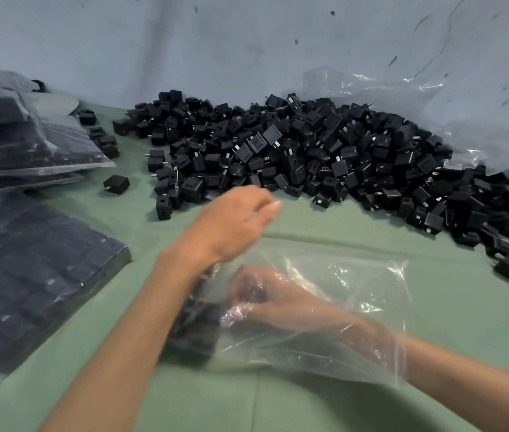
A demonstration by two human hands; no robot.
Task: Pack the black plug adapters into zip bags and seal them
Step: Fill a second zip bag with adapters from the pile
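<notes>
Zip bag [350, 288] lies flat on the green cloth [325, 226], at 6 o'clock from the adapter pile [309, 151], with its open end at 3 o'clock. Right hand [278, 304] is inside the bag past the wrist, fingers curled round a dark adapter [254, 289]. The film hazes the detail. Packed adapters [197, 332] sit at the bag's 9 o'clock end, partly hidden by the left forearm crossing over them.

Left hand [234, 219] hovers outside the bag at its 12 o'clock, near the pile's front edge. Its fingers are loosely curved with nothing seen in them, and the tips are motion-blurred.

Around:
- The pile fills 12 to 3 o'clock and trails down the right edge toward 4.
- A crumpled clear plastic sheet [418, 95] lies behind the pile at 2 o'clock, against the blue-grey wall [215, 42].
- Stack of filled bags [13, 141] sits at 10 o'clock, and one flat filled bag [28, 275] at 8 o'clock, near the left elbow side.
- A single loose adapter [116, 183] lies between the stack and the pile, touching neither.
- A few stray adapters [103, 141] lie along the stack's right edge.
</notes>
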